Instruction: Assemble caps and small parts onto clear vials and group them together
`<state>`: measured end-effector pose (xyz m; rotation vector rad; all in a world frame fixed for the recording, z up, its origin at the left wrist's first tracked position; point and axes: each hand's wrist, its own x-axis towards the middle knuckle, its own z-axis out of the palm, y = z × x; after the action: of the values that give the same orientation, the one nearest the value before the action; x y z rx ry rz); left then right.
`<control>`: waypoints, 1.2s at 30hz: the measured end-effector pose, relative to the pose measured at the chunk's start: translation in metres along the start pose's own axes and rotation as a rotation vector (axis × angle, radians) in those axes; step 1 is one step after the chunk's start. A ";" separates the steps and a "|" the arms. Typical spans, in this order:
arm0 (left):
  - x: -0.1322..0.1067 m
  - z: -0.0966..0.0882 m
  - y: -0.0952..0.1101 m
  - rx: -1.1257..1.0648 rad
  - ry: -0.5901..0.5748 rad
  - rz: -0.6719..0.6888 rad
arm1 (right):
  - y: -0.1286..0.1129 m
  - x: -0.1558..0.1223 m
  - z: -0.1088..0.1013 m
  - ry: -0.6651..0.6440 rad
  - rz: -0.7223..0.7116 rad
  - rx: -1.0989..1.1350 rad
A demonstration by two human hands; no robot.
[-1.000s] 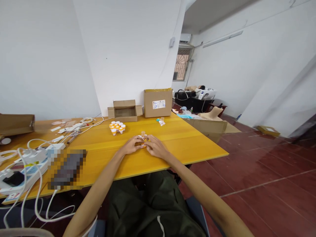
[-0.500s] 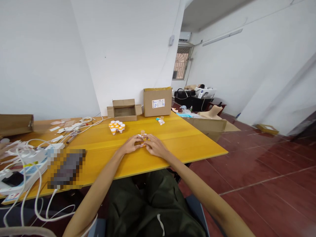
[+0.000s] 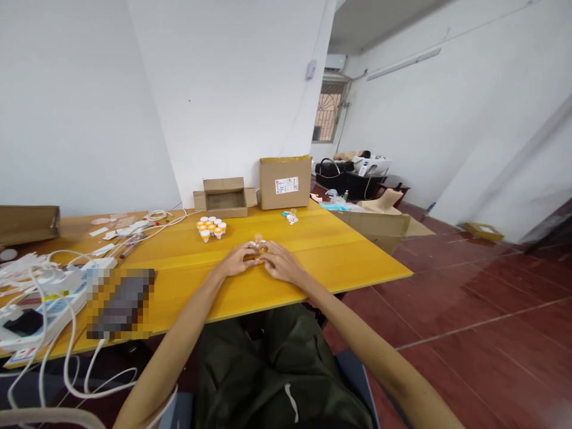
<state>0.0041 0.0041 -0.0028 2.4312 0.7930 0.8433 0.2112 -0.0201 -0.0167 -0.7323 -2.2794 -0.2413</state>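
My left hand [image 3: 239,260] and my right hand [image 3: 280,264] meet low over the wooden table [image 3: 344,253]. Their fingers are bent and pressed around a small orange-and-white part [image 3: 261,260], mostly covered by the fingertips. Just beyond the fingers stands a small clear plastic cup [image 3: 258,237], partly hidden. Further off to the left is a cluster of several small containers with white tops and orange bands [image 3: 211,227]. Past my right hand lies a little pile of small white and green pieces [image 3: 291,218].
An opened cardboard box [image 3: 226,201] and a taller labelled carton [image 3: 286,185] stand at the back by the wall. On the left are a power strip [image 3: 67,304] with white cables, a blurred-out dark device [image 3: 123,304] and assorted packaging. The table's edge runs along my lap.
Both hands stay in nearly the same place, with slight finger movement around the small part. The view has shifted very slightly. The cluster of containers stands as before.
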 end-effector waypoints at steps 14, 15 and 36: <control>0.000 -0.004 0.008 -0.108 0.011 -0.046 | 0.000 0.001 -0.002 0.023 -0.003 -0.006; 0.000 -0.004 0.009 -0.121 0.015 -0.046 | 0.000 0.001 -0.002 0.024 -0.005 -0.007; 0.004 0.002 0.005 -0.089 0.083 -0.045 | 0.000 0.000 0.000 0.021 0.003 0.017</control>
<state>0.0099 0.0028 0.0001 2.3051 0.8196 0.9473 0.2113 -0.0196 -0.0167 -0.7219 -2.2576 -0.2270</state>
